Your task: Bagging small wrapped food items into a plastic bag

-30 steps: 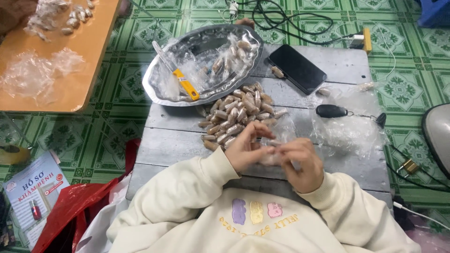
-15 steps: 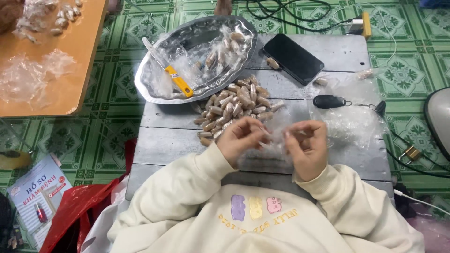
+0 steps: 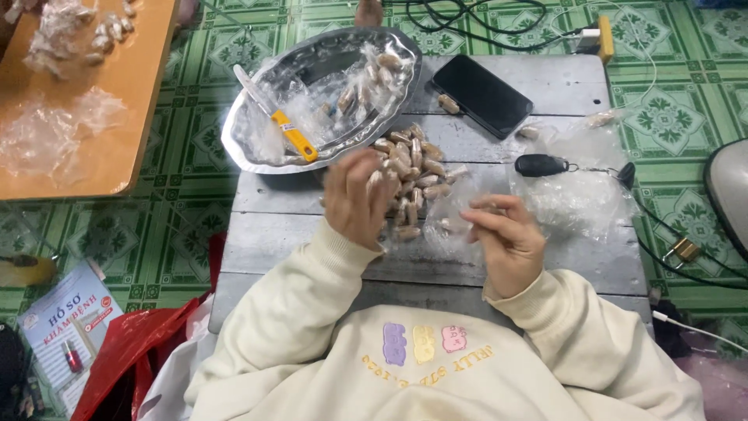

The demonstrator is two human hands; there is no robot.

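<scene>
Left hand [image 3: 360, 196]: raised over the wrapped-candy pile [image 3: 411, 173] at mid-tabletop [image 3: 312, 234], fingers curled around one piece.
Right hand [image 3: 505, 235]: near the front edge, pinching a clear wrapper [image 3: 456, 222].
Metal tray [image 3: 257, 132]: back-left corner.

I see left hand [image 3: 360, 196] raised over the pile of wrapped pieces [image 3: 411, 175], right hand [image 3: 505, 238] pinching clear wrap [image 3: 456, 214]; metal tray [image 3: 257, 148] beyond.
</scene>
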